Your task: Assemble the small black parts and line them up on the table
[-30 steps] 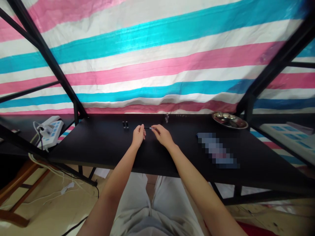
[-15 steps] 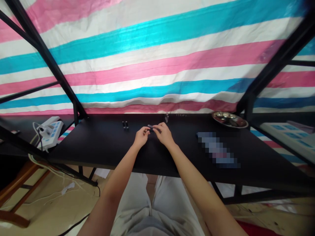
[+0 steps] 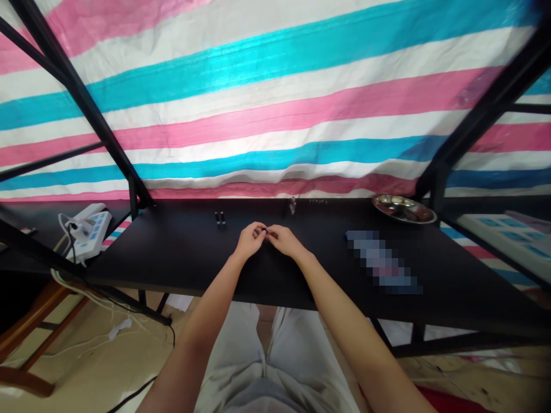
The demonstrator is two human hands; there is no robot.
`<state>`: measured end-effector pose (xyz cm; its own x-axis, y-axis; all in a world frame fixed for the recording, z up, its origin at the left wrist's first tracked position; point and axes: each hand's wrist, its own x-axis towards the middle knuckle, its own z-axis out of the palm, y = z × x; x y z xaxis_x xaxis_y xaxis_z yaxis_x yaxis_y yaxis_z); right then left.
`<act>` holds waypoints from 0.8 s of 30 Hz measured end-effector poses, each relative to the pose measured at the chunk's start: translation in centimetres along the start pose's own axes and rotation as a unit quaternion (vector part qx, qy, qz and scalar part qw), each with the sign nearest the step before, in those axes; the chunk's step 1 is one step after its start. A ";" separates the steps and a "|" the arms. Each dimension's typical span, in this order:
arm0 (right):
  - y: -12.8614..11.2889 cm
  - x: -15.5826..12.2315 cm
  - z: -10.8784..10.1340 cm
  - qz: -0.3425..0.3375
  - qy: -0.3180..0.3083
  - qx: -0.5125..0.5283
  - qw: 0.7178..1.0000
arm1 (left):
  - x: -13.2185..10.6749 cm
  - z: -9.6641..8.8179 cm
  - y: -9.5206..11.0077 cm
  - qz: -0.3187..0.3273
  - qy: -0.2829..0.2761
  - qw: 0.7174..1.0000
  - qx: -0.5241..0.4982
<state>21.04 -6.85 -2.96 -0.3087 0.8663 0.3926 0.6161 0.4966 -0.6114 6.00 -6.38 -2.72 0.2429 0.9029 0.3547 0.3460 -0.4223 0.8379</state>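
Note:
My left hand (image 3: 249, 240) and my right hand (image 3: 284, 239) meet fingertip to fingertip over the middle of the black table (image 3: 181, 252). Both are pinched shut on a small dark object (image 3: 263, 232) between them, too small to name. Two small black cylinders (image 3: 219, 218) stand a little behind and left of my left hand. A tiny clear piece (image 3: 293, 205) and a row of small dark bits (image 3: 316, 202) lie near the table's back edge.
A metal dish (image 3: 403, 209) sits at the back right. A blurred flat object (image 3: 381, 261) lies right of my hands. A white power strip (image 3: 88, 229) with cables rests off the left end. Black frame posts (image 3: 133, 198) rise at both sides before a striped tarp.
My hands have closed together. A second ago they held a thin dark piece stretched between them; now the fingertips touch and the piece is almost hidden.

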 end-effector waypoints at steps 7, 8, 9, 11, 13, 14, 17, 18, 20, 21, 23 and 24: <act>0.6 0.2 0.2 0.050 0.026 0.023 0.998 | 0.0 -0.1 0.0 -0.013 0.018 1.000 0.005; 1.0 0.4 0.1 0.069 0.045 0.023 0.996 | 0.0 -0.2 -0.1 -0.013 0.027 0.999 0.029; 1.5 0.7 0.0 0.093 0.067 0.019 0.993 | 0.1 -0.3 -0.2 -0.011 0.036 0.998 0.059; 2.7 1.4 -0.4 0.144 0.113 -0.008 0.983 | 0.1 -0.5 -0.3 0.000 0.047 0.992 0.121; 3.9 2.2 -1.0 0.190 0.137 -0.045 0.971 | 0.1 -0.7 -0.3 0.019 0.047 0.984 0.169; 4.5 2.6 -1.3 0.205 0.135 -0.063 0.967 | 0.1 -0.8 -0.3 0.029 0.043 0.981 0.189; 5.7 3.7 -1.8 0.246 0.126 -0.108 0.955 | 0.0 -0.9 -0.1 0.046 0.026 0.969 0.241; 5.9 3.9 -1.9 0.253 0.121 -0.118 0.953 | 0.0 -0.9 0.0 0.049 0.022 0.966 0.254; 6.1 4.3 -1.9 0.260 0.112 -0.134 0.950 | -0.1 -1.0 0.1 0.050 0.018 0.962 0.268; 6.1 4.4 -1.9 0.263 0.108 -0.139 0.949 | -0.1 -1.0 0.1 0.050 0.018 0.961 0.270; 6.2 4.5 -1.8 0.270 0.108 -0.146 0.946 | -0.1 -0.9 0.1 0.049 0.016 0.961 0.271; 6.2 4.5 -1.7 0.273 0.109 -0.147 0.945 | -0.1 -0.9 0.1 0.048 0.014 0.961 0.270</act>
<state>24.68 0.07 -3.79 0.2492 0.9419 0.2253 0.8251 -0.0847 -0.5586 5.17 -6.44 -2.31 0.2744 0.8564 0.4374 0.7457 -0.4767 0.4656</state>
